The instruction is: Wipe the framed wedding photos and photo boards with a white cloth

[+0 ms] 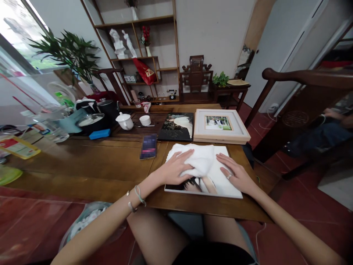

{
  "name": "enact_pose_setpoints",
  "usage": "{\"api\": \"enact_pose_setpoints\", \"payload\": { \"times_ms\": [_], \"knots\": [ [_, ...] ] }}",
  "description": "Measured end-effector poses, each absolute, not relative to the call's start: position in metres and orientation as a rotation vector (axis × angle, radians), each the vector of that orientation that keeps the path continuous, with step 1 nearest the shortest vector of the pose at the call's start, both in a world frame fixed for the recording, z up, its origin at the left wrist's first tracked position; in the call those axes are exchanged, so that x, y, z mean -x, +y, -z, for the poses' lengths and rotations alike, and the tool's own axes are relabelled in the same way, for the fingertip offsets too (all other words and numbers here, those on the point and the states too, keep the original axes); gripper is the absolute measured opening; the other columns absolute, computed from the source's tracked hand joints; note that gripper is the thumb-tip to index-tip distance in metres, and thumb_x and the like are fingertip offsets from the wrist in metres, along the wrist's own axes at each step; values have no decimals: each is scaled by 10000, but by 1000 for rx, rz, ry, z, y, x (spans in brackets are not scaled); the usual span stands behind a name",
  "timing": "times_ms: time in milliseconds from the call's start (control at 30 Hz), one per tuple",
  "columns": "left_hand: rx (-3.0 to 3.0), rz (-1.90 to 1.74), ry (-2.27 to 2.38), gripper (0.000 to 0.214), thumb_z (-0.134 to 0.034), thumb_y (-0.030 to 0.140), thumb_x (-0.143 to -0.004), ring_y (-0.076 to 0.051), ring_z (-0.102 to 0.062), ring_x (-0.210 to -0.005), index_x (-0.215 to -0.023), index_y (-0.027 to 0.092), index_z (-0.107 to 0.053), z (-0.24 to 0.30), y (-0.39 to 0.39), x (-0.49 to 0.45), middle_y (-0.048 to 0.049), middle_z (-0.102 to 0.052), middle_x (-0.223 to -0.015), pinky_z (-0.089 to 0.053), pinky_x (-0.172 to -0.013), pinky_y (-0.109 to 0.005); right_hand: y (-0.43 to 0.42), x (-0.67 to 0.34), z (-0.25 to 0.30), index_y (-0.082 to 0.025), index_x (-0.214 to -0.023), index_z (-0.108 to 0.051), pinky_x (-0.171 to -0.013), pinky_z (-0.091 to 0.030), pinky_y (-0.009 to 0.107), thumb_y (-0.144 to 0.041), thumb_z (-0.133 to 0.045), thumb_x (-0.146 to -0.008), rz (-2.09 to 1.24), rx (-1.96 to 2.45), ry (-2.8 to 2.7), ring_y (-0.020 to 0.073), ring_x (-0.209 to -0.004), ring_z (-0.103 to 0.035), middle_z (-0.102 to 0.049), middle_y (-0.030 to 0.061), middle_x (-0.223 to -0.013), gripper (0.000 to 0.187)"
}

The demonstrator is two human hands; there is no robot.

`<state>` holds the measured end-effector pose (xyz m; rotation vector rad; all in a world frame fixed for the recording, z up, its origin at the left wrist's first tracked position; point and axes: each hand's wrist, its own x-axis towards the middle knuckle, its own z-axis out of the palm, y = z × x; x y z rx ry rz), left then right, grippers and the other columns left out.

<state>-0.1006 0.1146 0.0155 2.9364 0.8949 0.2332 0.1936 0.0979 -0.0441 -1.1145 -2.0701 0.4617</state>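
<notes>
A photo panel lies flat near the front edge of the wooden table; its lower part shows part of a person, and the right side is white. A crumpled white cloth covers much of its upper left. My left hand rests on the cloth with fingers spread, pressing it against the panel. My right hand is open, its fingers lying on the right side of the panel and a ring on one finger. What the cloth covers is hidden.
Behind the panel lie a dark photo panel and a light framed picture. A phone is to their left. Farther left stand a white lidded cup, a blue block and a plastic bottle. A wooden chair stands at right.
</notes>
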Motion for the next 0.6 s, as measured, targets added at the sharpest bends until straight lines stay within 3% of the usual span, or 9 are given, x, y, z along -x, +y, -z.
{"api": "enact_pose_setpoints", "payload": {
  "times_ms": [167, 367, 600],
  "knots": [
    [-3027, -222, 1064, 326, -437, 377, -922, -334, -332, -1342, -1108, 205, -642, -13, 143, 93, -143, -374, -1462, -328, -999, -536, 98, -193, 43, -260, -1284, -546, -1102, -334, 523, -304, -472, -917, -455, 1116, -2066, 248, -1320, -413, -535, 66, -1356, 377],
    [-3044, -175, 1070, 287, -458, 350, -903, -358, -358, -1313, -991, 186, -676, -13, 102, 78, -147, -464, -1387, -272, -1027, -585, 99, -195, 46, -251, -1286, -543, -1101, -335, 524, -297, -475, -915, -443, 1113, -2075, 247, -1321, -412, -536, 69, -1354, 380],
    [-2840, -309, 1021, 284, -514, 340, -873, -367, -192, -1394, -1112, 253, -640, -6, 62, 73, -89, -234, -1533, -110, -1075, -661, 99, -195, 46, -251, -1265, -565, -1083, -364, 527, -298, -480, -906, -433, 1108, -2072, 272, -1299, -439, -557, 79, -1330, 372]
  ]
}}
